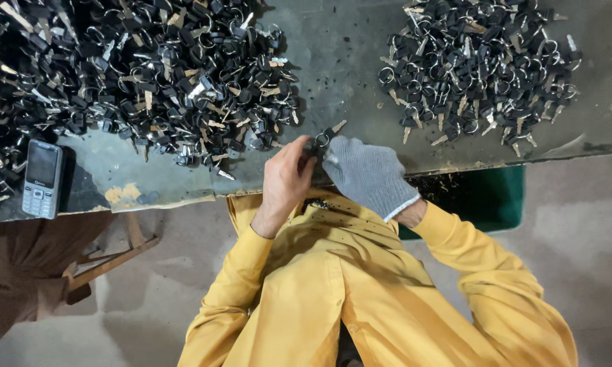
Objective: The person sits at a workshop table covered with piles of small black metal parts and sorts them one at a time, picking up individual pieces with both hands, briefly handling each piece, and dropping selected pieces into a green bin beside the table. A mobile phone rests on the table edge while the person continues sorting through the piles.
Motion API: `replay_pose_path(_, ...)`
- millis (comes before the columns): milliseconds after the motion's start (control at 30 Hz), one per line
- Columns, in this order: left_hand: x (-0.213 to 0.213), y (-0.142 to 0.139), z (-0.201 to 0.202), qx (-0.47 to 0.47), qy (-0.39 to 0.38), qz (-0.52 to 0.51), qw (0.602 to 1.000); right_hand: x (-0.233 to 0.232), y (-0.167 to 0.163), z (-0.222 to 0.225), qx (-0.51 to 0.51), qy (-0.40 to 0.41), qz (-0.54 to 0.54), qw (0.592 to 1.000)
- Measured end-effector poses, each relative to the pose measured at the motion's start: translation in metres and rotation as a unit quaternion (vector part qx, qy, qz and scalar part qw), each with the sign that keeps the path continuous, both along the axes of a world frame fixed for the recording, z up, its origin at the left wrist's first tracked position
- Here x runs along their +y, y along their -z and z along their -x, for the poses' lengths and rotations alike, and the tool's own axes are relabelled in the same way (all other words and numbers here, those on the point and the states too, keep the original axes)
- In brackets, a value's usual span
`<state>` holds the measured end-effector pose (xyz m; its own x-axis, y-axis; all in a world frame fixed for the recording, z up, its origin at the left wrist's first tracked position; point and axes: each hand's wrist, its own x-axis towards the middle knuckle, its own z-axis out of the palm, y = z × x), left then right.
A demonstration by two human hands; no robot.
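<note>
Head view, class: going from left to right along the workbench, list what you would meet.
Grey mobile phone → large heap of black-headed keys → bare left hand → single key on a ring → gloved right hand → smaller key heap

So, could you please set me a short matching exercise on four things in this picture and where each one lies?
Things:
1. phone
2. green bin
3. smaller key pile
4. glove

Places:
A. on the right hand
B. table's left edge
C. table's upper right
D. below the table edge, right

Pairs: 1-B, 2-D, 3-C, 4-A
</note>
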<state>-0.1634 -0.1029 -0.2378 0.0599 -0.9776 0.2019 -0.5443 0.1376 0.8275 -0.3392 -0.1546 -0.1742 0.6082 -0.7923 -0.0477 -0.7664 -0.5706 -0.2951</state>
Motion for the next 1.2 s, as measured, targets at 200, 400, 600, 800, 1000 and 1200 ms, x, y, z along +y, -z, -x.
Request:
replay_pose_path(200, 0.003, 0.01, 0.004, -0.086, 0.022, 0.04, 0.995, 0.008, 0.01, -0.004, 0.073, -0.017, 0.015, 0.997)
replay_pose_path(400, 0.004, 0.001, 0.007, -0.112, 0.018, 0.026, 0.993, 0.007, 0.012, -0.006, 0.016, -0.071, 0.033, 0.997)
replay_pose_path(600, 0.0, 0.001, 0.004, 0.082, -0.034, -0.113, 0.99, 0.005, -0.002, 0.001, -0.075, 0.014, -0.116, 0.99)
replay_pose_path(800, 0.011, 0.013, -0.005, 0.653, 0.031, -0.242, 0.717, 0.015, 0.0, 0.007, -0.236, 0.032, -0.143, 0.961)
replay_pose_path(1000, 0.022, 0.015, 0.008, 0.325, -0.023, -0.089, 0.941, 0.022, 0.008, 0.005, -0.193, 0.056, -0.05, 0.978)
replay_pose_path(1200, 0.016, 0.008, 0.007, 0.543, 0.011, -0.195, 0.817, 0.016, 0.015, 0.012, -0.311, 0.169, -0.373, 0.858)
